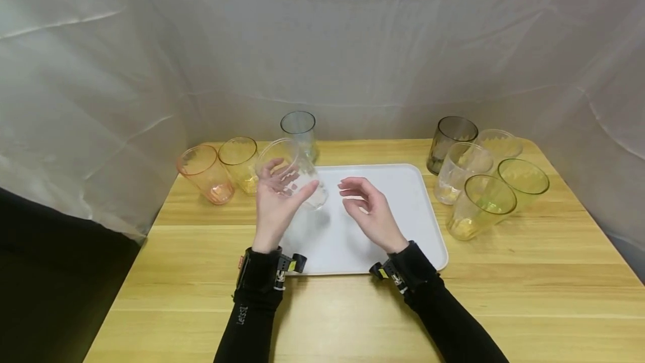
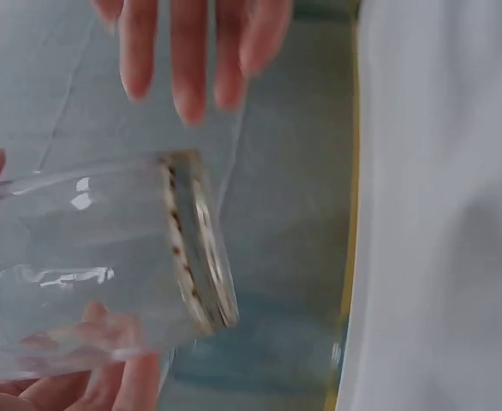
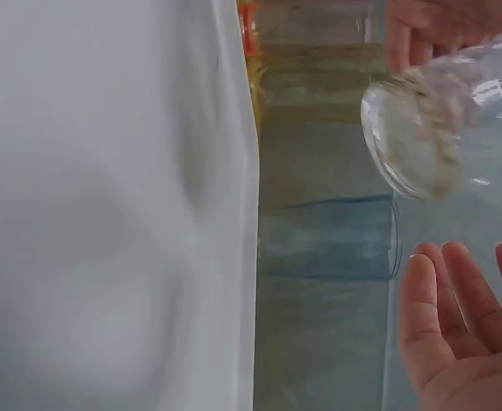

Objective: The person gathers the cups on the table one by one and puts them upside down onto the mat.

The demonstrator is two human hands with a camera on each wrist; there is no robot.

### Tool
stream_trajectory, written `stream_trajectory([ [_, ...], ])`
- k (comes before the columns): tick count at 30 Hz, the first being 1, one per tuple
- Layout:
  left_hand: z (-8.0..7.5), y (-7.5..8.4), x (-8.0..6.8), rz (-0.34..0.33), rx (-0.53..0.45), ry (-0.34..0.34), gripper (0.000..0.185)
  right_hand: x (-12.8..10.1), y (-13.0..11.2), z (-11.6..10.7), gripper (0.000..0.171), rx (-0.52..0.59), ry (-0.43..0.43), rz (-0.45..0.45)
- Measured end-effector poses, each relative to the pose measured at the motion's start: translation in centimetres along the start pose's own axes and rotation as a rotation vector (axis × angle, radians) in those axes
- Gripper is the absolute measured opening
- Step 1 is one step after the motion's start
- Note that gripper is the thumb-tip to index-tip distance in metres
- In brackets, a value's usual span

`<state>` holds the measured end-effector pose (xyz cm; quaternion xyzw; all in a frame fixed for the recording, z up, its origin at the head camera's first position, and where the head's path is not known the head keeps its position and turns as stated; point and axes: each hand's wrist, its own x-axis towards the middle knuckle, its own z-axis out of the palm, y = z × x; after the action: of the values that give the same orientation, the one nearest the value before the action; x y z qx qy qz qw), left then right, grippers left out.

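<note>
Above the left part of a white tray, my left hand grips a clear drinking glass, thumb on the near side and fingers behind it. The glass is tilted, its base toward the lower right in the head view. Through its clear wall in the left wrist view, the fingers show. My right hand hovers over the middle of the tray with loosely bent fingers and holds nothing. A gap separates it from the glass base in the right wrist view.
Left of the tray stand an orange glass and an amber glass, with a blue-grey glass behind. Right of it are a dark grey glass, clear ones, a yellow glass and a green glass. Pale cloth hangs behind.
</note>
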<state>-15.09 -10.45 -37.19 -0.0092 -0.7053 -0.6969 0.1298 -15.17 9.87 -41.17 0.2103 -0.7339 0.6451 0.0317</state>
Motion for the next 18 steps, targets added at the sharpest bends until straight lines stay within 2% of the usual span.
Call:
stream_trajectory([
  [2, 0.9, 0.1, -0.1, -0.016, -0.098, -0.038, 0.073, -0.1, 0.1, -0.4, 0.041, 0.011, -0.008, -0.004],
  [5, 2.0, 0.0, -0.3, -0.026, -0.19, -0.093, 0.069, -0.2, 0.2, -0.9, 0.042, 0.037, -0.021, -0.006],
  [10, 3.4, -0.6, -0.8, -0.058, -0.251, -0.159, 0.071, -0.3, 0.3, -1.4, 0.043, 0.082, -0.047, -0.018],
  [13, 4.0, -1.0, -1.0, -0.085, -0.278, -0.184, 0.073, -0.3, 0.5, -1.5, 0.044, 0.129, -0.06, 0.01],
  [18, 4.7, -1.5, -1.2, -0.115, -0.361, -0.196, 0.075, -0.3, 0.5, -1.5, 0.041, 0.307, -0.079, 0.083],
])
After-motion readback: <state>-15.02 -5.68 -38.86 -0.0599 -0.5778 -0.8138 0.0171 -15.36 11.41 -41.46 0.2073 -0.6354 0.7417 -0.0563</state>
